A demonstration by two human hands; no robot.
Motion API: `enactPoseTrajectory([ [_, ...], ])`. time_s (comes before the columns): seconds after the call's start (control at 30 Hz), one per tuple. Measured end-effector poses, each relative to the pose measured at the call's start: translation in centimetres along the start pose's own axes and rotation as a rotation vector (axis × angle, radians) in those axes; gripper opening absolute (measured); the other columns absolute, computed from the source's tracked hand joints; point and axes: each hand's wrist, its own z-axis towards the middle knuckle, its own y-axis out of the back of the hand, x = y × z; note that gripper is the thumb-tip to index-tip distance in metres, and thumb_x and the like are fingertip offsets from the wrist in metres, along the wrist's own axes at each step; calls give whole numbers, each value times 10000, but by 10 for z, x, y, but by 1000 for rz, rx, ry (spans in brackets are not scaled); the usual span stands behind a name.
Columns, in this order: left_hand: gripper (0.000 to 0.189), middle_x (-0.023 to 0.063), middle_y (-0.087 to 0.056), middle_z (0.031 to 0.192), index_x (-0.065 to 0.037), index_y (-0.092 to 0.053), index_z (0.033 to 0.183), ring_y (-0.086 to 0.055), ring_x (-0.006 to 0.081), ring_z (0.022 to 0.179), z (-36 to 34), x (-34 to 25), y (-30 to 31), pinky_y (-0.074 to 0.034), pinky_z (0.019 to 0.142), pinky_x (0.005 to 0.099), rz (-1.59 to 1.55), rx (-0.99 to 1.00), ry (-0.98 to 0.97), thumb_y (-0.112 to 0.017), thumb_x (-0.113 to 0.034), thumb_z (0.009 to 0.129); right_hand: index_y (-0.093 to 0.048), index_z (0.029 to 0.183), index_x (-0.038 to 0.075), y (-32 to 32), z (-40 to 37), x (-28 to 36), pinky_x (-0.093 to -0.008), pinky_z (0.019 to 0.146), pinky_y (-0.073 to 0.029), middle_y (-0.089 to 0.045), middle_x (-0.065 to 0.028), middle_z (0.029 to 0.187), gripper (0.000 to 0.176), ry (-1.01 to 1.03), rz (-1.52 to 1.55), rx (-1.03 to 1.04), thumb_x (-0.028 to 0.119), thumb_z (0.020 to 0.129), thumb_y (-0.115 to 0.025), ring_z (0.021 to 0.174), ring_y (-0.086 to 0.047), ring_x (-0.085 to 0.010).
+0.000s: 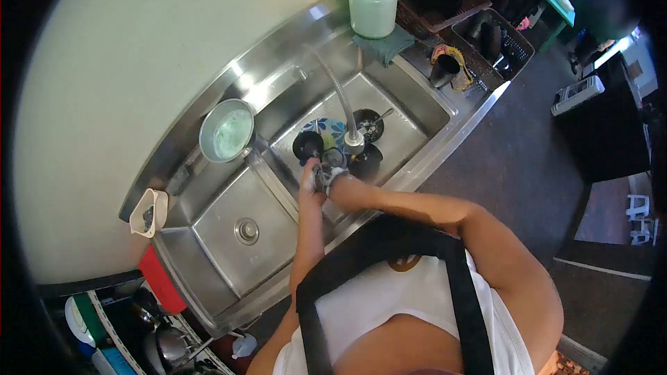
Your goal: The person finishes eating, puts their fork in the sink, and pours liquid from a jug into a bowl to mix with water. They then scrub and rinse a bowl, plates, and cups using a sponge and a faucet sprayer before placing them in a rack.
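Grey object (324, 171), too small to identify, sits over the sink's (410, 140) right-hand basin, just below the faucet (353, 140) and among three dark bowls (308, 144). The right hand (339, 179) is closed around it. The left hand (310, 185) presses against it; its finger spread cannot be told.
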Motion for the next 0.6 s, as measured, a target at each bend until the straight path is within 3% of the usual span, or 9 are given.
enactPoseTrajectory([
  [0.1,180,93,-632,843,-81,-575,888,-617,243,761,15,16,15,-512,733,358,-147,245,-157,-625,-245,834,-579,963,-8,20,8,8,-360,749,-479,-612,-141,935,297,-78,798,-580,49,672,-606,815,-598,-263],
  [0.13,203,60,-617,815,-88,-583,875,-611,225,773,8,23,4,-498,719,370,-220,131,-189,-572,-285,832,-553,1029,-5,26,7,3,-295,786,-457,-594,-81,960,344,-606,1582,-250,13,686,-573,889,-572,-185],
  [0.23,215,72,-618,812,-83,-582,876,-612,232,769,8,30,-7,-496,726,378,-256,285,-167,-552,-290,829,-549,1099,45,14,3,-6,-262,756,-445,-573,-16,975,386,-524,1843,-344,44,714,-570,894,-542,-112],
  [0.3,243,79,-612,818,-81,-579,872,-608,239,778,31,45,0,-497,749,368,-350,278,-155,-544,-316,821,-558,1088,8,14,-9,-9,-312,782,-465,-600,-82,999,356,-408,1630,-450,63,736,-579,913,-578,-173],
  [0.37,208,93,-639,846,-66,-593,877,-622,242,791,45,53,-2,-509,747,375,-151,161,104,-558,-263,819,-568,1063,-41,44,-31,-14,-373,827,-470,-599,-179,1041,333,-204,-146,274,112,768,-583,963,-588,-273],
  [0.43,229,90,-640,824,-63,-597,892,-628,245,777,56,68,1,-520,739,387,-171,256,135,-550,-281,837,-616,1011,47,13,-38,-33,-381,880,-446,-594,-219,1060,336,-206,-138,153,86,680,-569,1045,-560,-296],
  [0.5,287,82,-648,852,-65,-594,929,-633,241,811,73,98,9,-518,767,387,-123,383,-241,-552,-339,854,-619,1022,66,40,-37,-30,-370,837,-466,-616,-181,1007,350,-553,298,74,119,676,-622,944,-591,-270],
  [0.53,324,73,-649,922,-77,-590,950,-632,236,848,90,101,12,-510,795,389,-154,162,49,-542,-389,875,-619,1022,66,45,-40,-36,-370,837,-466,-616,-181,1007,350,-560,304,78,119,676,-622,944,-591,-270],
  [0.6,332,68,-647,942,-80,-591,960,-628,230,868,81,105,-13,-500,821,389,-95,227,-37,-526,-396,886,-619,990,53,54,-52,-56,-358,785,-477,-632,-131,927,365,-979,1046,-86,156,648,-695,843,-594,-240],
])
